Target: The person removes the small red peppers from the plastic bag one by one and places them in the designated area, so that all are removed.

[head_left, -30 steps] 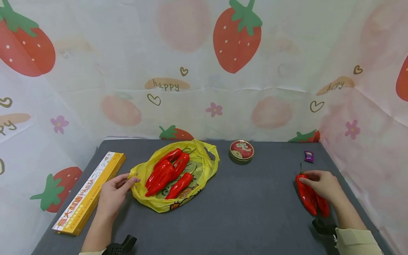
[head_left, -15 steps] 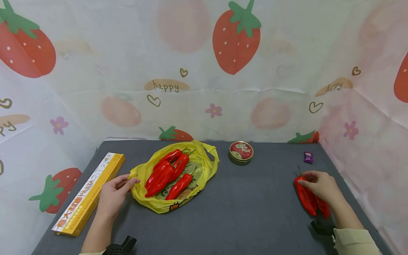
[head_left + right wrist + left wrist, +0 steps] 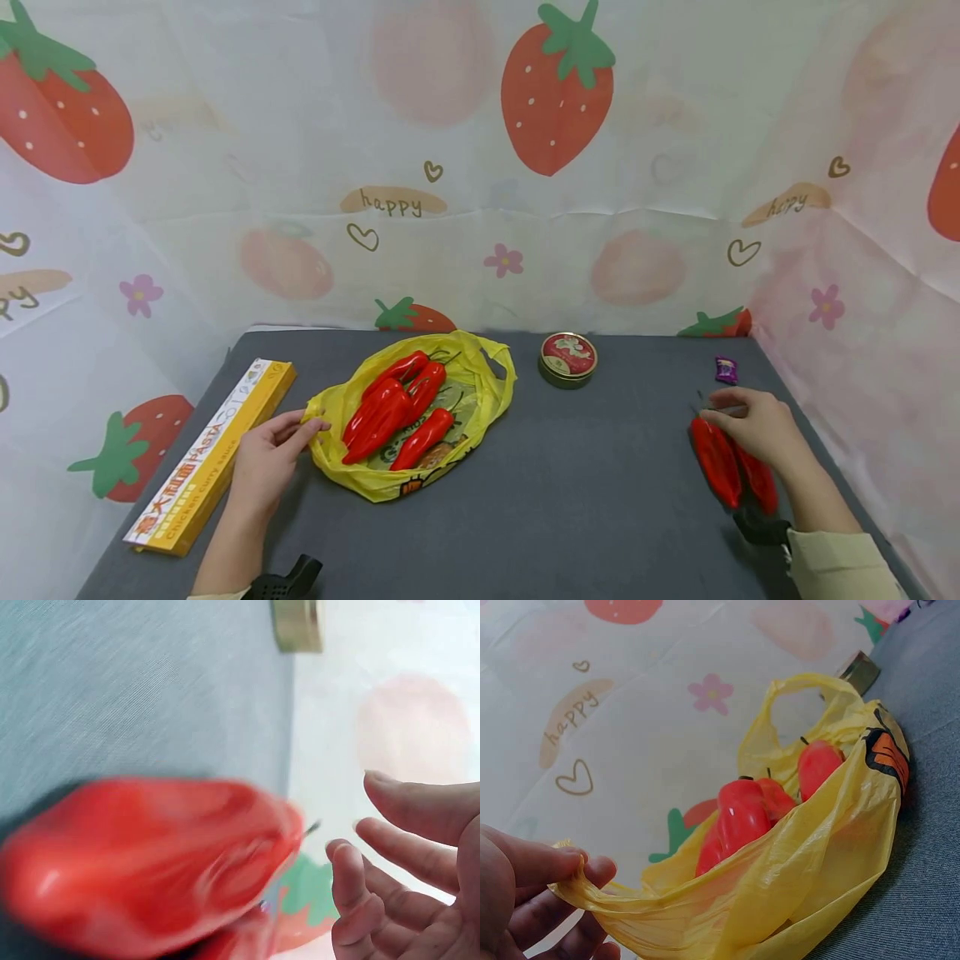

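On the left, my left hand (image 3: 270,454) pinches the near-left rim of a yellow plastic bag (image 3: 491,402) between thumb and fingers. The bag lies spread open, with several glossy red peppers (image 3: 384,419) inside. In the left wrist view the pinched bag edge (image 3: 802,900) is pulled up toward the thumb. At the right, two more red peppers (image 3: 716,467) lie side by side on the table. My right hand (image 3: 761,423) hovers over their stem ends. In the right wrist view its thumb and fingers are parted, holding nothing, just beyond the nearer pepper (image 3: 150,862).
A yellow and white pasta box (image 3: 213,454) lies along the table's left side, beside my left forearm. A round red-topped tin (image 3: 567,360) stands at the back, right of the bag. Behind the right hand lies a small purple wrapped candy (image 3: 726,370). Patterned cloth (image 3: 465,167) surrounds the dark grey table (image 3: 555,517).
My right hand has let go of the peppers and lifted slightly away, its fingers parting. The two peppers now rest on the table. My left hand stays on the bag's rim.
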The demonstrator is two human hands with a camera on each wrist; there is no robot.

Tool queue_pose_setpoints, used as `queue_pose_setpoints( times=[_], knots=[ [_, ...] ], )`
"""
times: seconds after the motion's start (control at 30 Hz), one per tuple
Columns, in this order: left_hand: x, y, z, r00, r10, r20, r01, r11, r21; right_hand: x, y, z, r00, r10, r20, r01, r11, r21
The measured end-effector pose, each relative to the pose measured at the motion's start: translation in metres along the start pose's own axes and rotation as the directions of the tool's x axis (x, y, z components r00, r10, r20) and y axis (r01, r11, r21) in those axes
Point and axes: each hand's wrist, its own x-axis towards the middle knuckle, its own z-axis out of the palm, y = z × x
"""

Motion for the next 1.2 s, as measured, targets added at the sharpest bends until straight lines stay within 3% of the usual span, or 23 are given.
queue_pose_setpoints(
  times=[0.2,0.53,0.83,1.2],
  knots=[
    [0.000,-0.001,0.000,1.000,0.000,0.001,0.000,1.000,0.002,0.003,-0.027,-0.001,0.998,-0.057,-0.016,0.057,0.998,0.036],
    [0.000,0.000,-0.001,1.000,-0.028,0.007,0.028,0.999,0.020,0.009,-0.079,0.007,0.981,-0.160,-0.107,0.170,0.981,0.092],
    [0.002,-0.003,-0.001,1.000,-0.003,0.004,0.003,1.000,0.013,0.021,-0.111,0.021,0.983,-0.179,-0.048,0.185,0.962,0.199],
    [0.001,-0.002,-0.003,1.000,-0.004,0.012,0.004,1.000,0.009,0.030,-0.145,0.045,0.974,-0.225,0.006,0.216,0.944,0.250]
  ],
)
